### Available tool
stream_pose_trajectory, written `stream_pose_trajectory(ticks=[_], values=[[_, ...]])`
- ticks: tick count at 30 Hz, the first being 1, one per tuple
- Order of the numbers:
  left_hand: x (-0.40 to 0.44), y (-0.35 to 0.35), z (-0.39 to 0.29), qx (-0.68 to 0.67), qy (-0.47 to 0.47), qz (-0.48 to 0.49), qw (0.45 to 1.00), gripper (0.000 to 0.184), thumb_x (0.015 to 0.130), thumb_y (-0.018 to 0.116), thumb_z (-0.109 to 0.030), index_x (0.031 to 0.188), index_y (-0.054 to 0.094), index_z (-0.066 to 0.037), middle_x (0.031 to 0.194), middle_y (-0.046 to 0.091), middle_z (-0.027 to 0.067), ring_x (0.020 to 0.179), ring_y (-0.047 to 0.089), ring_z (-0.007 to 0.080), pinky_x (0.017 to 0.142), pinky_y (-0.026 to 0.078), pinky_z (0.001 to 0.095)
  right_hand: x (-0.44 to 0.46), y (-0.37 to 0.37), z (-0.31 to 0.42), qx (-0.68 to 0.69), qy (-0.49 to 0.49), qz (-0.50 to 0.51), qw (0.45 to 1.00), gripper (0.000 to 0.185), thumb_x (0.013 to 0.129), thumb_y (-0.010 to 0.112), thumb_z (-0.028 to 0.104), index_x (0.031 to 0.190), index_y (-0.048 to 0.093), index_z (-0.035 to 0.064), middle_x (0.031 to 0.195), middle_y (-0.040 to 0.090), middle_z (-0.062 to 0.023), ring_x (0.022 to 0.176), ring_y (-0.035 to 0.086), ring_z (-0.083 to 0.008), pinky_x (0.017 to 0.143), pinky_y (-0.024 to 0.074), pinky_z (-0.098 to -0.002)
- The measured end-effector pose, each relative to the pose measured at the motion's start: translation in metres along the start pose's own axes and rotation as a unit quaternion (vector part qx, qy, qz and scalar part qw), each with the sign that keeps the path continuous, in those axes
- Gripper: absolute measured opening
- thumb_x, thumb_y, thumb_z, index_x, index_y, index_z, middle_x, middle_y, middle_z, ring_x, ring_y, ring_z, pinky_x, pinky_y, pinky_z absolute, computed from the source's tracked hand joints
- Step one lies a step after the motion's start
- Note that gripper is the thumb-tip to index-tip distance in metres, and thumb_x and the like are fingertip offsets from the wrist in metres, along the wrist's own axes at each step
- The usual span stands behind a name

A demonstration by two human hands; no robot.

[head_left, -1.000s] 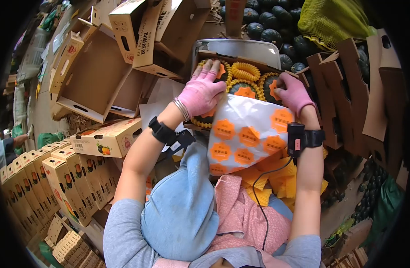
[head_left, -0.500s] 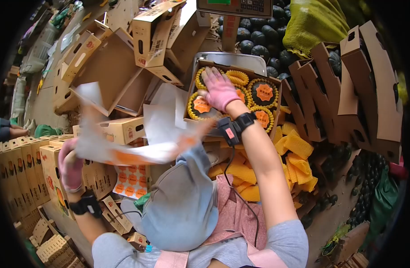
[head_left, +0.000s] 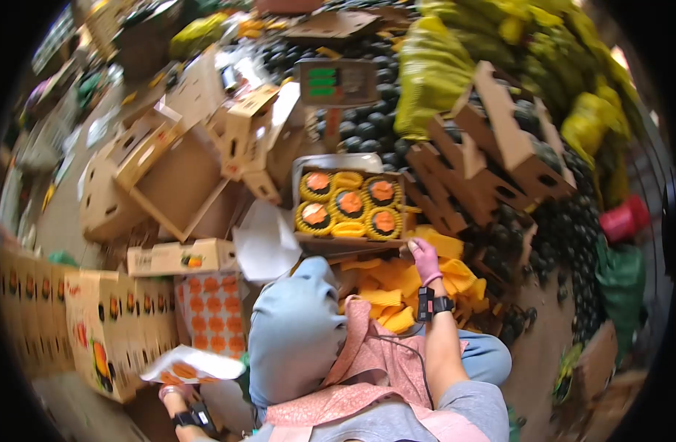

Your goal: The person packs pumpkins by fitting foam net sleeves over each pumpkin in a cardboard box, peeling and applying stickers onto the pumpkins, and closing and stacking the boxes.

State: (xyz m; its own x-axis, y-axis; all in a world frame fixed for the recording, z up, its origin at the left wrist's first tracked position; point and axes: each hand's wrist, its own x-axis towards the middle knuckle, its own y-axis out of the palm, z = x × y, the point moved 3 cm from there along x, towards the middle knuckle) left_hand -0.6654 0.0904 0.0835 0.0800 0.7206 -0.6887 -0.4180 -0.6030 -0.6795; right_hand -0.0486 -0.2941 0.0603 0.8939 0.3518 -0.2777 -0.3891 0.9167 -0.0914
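My left hand (head_left: 176, 390), low at the left, grips a white sticker sheet (head_left: 191, 366) with orange labels on it. My right hand (head_left: 425, 259), in a pink glove, is by the lower right corner of an open cardboard box (head_left: 353, 241). Its fingers are curled, and blur hides whether anything is in them. Inside the box sit several dark green squashes (head_left: 350, 202) in yellow foam nets, with orange stickers on top. The box rests on a metal scale platform (head_left: 338, 162).
Loose yellow foam nets (head_left: 397, 291) lie below the box. Another orange sticker sheet (head_left: 211, 313) and a white sheet (head_left: 266, 241) are to the left. Empty cartons (head_left: 180, 173) stand beyond. The scale display (head_left: 338, 82) rises behind. Folded cartons (head_left: 493, 162) and piled squashes (head_left: 574, 228) are at right.
The right hand has left the squashes and moved down to the box's lower right. The left hand has lowered with the sticker sheet. The view has shifted, showing more of the far area.
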Motion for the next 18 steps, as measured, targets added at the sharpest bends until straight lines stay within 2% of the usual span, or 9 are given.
stream_pose_trajectory(ticks=[1, 2, 3, 4, 6, 9, 12, 15, 18], values=[[-0.036, -0.071, -0.042, -0.003, -0.006, 0.037, 0.999, 0.051, 0.085, 0.046, -0.046, 0.106, 0.065, -0.004, 0.098, 0.065, 0.0218, 0.094, 0.063, 0.0360, 0.083, 0.050, 0.0435, -0.010, -0.022, -0.009, 0.069, 0.023, -0.122, 0.990, 0.012, 0.091, 0.053, 0.011, 0.096, 0.063, 0.0045, 0.077, 0.065, -0.0066, 0.064, 0.062, -0.0137, 0.060, 0.0527, -0.0290], [-0.009, -0.093, -0.040, -0.024, 0.137, -0.047, 0.989, 0.047, 0.086, 0.048, -0.044, 0.100, 0.067, -0.003, 0.094, 0.066, 0.0205, 0.091, 0.063, 0.0358, 0.082, 0.049, 0.0421, -0.017, -0.040, -0.016, 0.115, -0.009, -0.233, 0.966, 0.012, 0.091, 0.053, 0.016, 0.097, 0.060, 0.0090, 0.076, 0.064, -0.0043, 0.064, 0.064, -0.0148, 0.059, 0.0521, -0.0269], [-0.055, -0.153, -0.080, -0.188, 0.261, -0.143, 0.936, 0.039, 0.087, 0.051, -0.038, 0.090, 0.069, -0.003, 0.089, 0.068, 0.0183, 0.084, 0.065, 0.0332, 0.078, 0.049, 0.0406, -0.028, -0.049, -0.009, 0.142, -0.018, -0.281, 0.949, 0.013, 0.090, 0.054, 0.017, 0.098, 0.060, 0.0098, 0.077, 0.064, -0.0039, 0.063, 0.063, -0.0146, 0.058, 0.0516, -0.0267], [-0.070, -0.187, -0.107, -0.258, 0.411, -0.206, 0.850, 0.035, 0.085, 0.054, -0.031, 0.096, 0.068, -0.001, 0.083, 0.067, 0.0180, 0.083, 0.066, 0.0304, 0.082, 0.050, 0.0424, -0.046, -0.048, 0.007, 0.204, -0.041, -0.283, 0.936, 0.013, 0.088, 0.054, 0.017, 0.098, 0.060, 0.0097, 0.079, 0.065, -0.0046, 0.065, 0.064, -0.0147, 0.057, 0.0519, -0.0265], [-0.117, -0.243, -0.165, -0.254, 0.589, -0.244, 0.727, 0.035, 0.086, 0.051, -0.030, 0.100, 0.064, -0.001, 0.089, 0.063, 0.0172, 0.088, 0.062, 0.0292, 0.085, 0.046, 0.0426, -0.063, -0.046, 0.005, 0.232, -0.103, -0.242, 0.936, 0.015, 0.092, 0.052, 0.020, 0.098, 0.059, 0.0086, 0.081, 0.066, -0.0055, 0.068, 0.066, -0.0153, 0.058, 0.0526, -0.0260], [-0.198, -0.274, -0.234, -0.187, 0.769, -0.260, 0.553, 0.035, 0.088, 0.048, -0.030, 0.107, 0.059, -0.002, 0.099, 0.057, 0.0159, 0.096, 0.056, 0.0273, 0.089, 0.041, 0.0430, -0.114, -0.019, 0.000, 0.316, 0.001, -0.217, 0.924, 0.015, 0.093, 0.054, 0.024, 0.096, 0.060, 0.0103, 0.081, 0.067, -0.0034, 0.065, 0.065, -0.0138, 0.057, 0.0520, -0.0260], [-0.267, -0.270, -0.262, -0.146, 0.870, -0.284, 0.376, 0.037, 0.090, 0.045, -0.029, 0.113, 0.053, -0.002, 0.108, 0.051, 0.0147, 0.103, 0.050, 0.0255, 0.094, 0.036, 0.0434, -0.154, 0.002, -0.032, 0.291, 0.078, -0.250, 0.920, 0.011, 0.090, 0.059, 0.022, 0.089, 0.061, 0.0112, 0.074, 0.065, -0.0036, 0.060, 0.063, -0.0133, 0.053, 0.0502, -0.0265], [-0.319, -0.261, -0.261, -0.162, 0.911, -0.310, 0.217, 0.039, 0.091, 0.041, -0.028, 0.120, 0.048, -0.003, 0.117, 0.045, 0.0135, 0.111, 0.043, 0.0236, 0.098, 0.031, 0.0438, -0.166, 0.002, -0.044, 0.220, 0.032, -0.286, 0.932, 0.012, 0.087, 0.056, 0.018, 0.081, 0.060, 0.0076, 0.066, 0.061, -0.0025, 0.048, 0.054, -0.0122, 0.045, 0.0435, -0.0255], [-0.351, -0.253, -0.236, -0.224, 0.902, -0.357, 0.092, 0.041, 0.093, 0.038, -0.027, 0.126, 0.042, -0.003, 0.127, 0.039, 0.0123, 0.119, 0.037, 0.0218, 0.103, 0.026, 0.0442, -0.174, 0.006, -0.011, 0.245, 0.003, -0.277, 0.929, 0.014, 0.090, 0.057, 0.020, 0.088, 0.061, 0.0063, 0.069, 0.062, -0.0026, 0.055, 0.056, -0.0099, 0.051, 0.0454, -0.0251]])
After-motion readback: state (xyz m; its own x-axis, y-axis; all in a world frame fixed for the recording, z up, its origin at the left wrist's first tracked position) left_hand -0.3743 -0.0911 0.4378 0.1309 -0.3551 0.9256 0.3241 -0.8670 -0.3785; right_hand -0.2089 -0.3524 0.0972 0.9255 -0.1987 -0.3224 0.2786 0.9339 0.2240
